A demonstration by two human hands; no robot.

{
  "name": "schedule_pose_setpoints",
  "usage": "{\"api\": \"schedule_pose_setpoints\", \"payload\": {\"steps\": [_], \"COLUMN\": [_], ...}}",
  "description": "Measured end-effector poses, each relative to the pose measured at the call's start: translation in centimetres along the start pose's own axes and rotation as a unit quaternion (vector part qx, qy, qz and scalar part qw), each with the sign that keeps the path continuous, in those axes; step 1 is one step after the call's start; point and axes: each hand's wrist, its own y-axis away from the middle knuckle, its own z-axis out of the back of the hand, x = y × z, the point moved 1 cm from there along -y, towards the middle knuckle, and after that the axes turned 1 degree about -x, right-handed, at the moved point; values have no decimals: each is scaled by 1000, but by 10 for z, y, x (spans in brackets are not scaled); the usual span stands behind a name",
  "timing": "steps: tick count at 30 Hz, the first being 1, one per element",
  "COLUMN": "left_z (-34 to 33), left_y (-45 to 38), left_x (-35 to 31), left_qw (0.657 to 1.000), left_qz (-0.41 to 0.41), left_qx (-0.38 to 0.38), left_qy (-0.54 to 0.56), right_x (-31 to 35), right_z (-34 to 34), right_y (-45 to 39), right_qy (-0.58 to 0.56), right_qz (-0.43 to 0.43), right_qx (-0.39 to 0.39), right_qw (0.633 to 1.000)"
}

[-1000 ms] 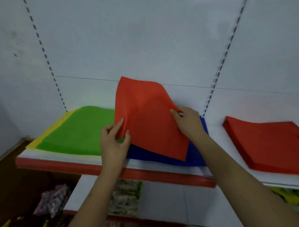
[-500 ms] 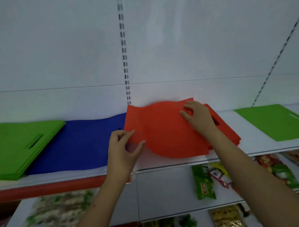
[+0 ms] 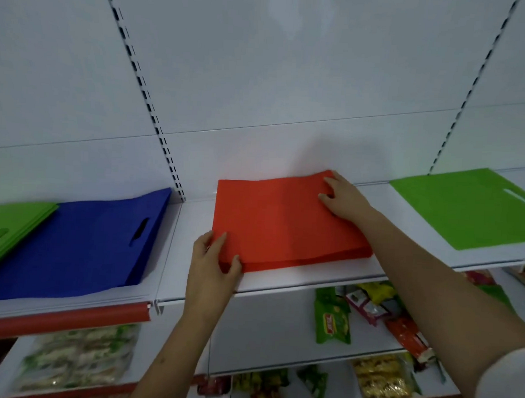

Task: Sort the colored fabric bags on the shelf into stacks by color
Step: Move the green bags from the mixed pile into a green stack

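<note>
A stack of red fabric bags (image 3: 287, 227) lies flat on the white shelf (image 3: 297, 278). The left hand (image 3: 211, 264) pinches its near left corner, thumb on top, fingers hidden beneath. The right hand (image 3: 344, 199) rests on the far right corner, fingers loosely bent. Blue bags (image 3: 82, 239) and green bags (image 3: 10, 227) lie to the left, cut off by the frame; another green bag (image 3: 468, 207) lies right.

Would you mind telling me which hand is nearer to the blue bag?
Left. The left hand holds the red stack's near-left corner, beside the blue bag; the right hand rests on the stack's far-right corner.
</note>
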Motion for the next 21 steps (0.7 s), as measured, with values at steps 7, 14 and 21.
{"api": "schedule_pose_setpoints", "payload": {"steps": [7, 14, 21], "left_z": [2, 45, 156], "left_y": [-8, -15, -20], "left_x": [1, 16, 89], "left_qw": [999, 1000, 995], "left_qz": [-7, -26, -5], "left_qx": [42, 4, -104], "left_qy": [-12, 0, 4], "right_x": [9, 118, 284], "right_z": [0, -6, -74], "right_y": [-6, -3, 13], "right_qy": [-6, -42, -131], "right_qz": [-47, 60, 209], "right_qx": [-60, -186, -103], "right_qw": [997, 980, 963]}}
